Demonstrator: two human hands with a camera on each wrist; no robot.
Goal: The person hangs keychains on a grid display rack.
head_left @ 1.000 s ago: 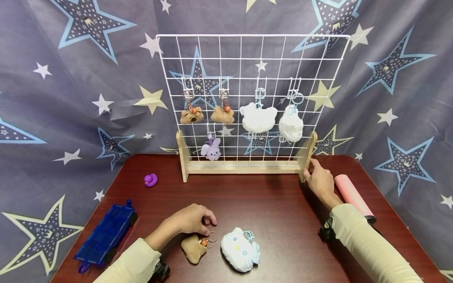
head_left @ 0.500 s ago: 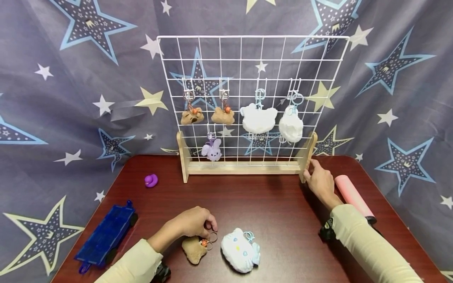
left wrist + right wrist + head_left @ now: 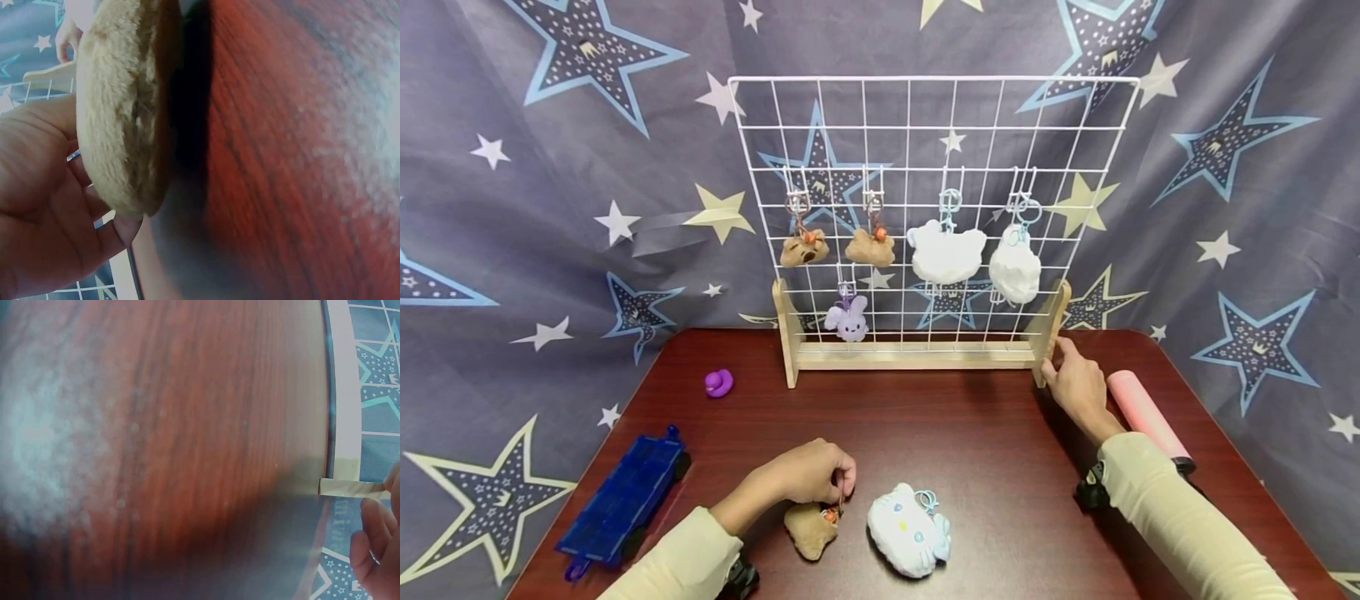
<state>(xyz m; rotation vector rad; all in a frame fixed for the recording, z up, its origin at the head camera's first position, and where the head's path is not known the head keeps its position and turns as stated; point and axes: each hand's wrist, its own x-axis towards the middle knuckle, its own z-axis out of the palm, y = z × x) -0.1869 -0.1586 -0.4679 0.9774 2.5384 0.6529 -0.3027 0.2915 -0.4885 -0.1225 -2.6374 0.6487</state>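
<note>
On the table's near side, my left hand (image 3: 816,471) pinches the metal ring of a brown plush keychain (image 3: 810,531). An orange bead hangs by the ring, and the plush body rests on the table. Seen from the left wrist, its furry side (image 3: 128,106) covers part of the fingers. Just right of it lies a white cat-face plush keychain (image 3: 904,533) with a light-blue ring. My right hand (image 3: 1078,387) grips the right wooden foot (image 3: 1055,325) of a white wire grid rack (image 3: 910,127); the right wrist view shows fingers at that wooden foot (image 3: 350,488).
Brown plush keychains (image 3: 870,248), white ones (image 3: 947,254) and a purple bunny keychain (image 3: 850,320) hang from hooks on the grid. A purple duck (image 3: 719,383) and blue toy wagon (image 3: 623,500) stand left. A pink cylinder (image 3: 1150,417) lies beside the right forearm.
The left hand's fingers have closed onto the keychain's ring, which lay flat beside the plush earlier and now stands up between thumb and fingers. The right hand stays in place.
</note>
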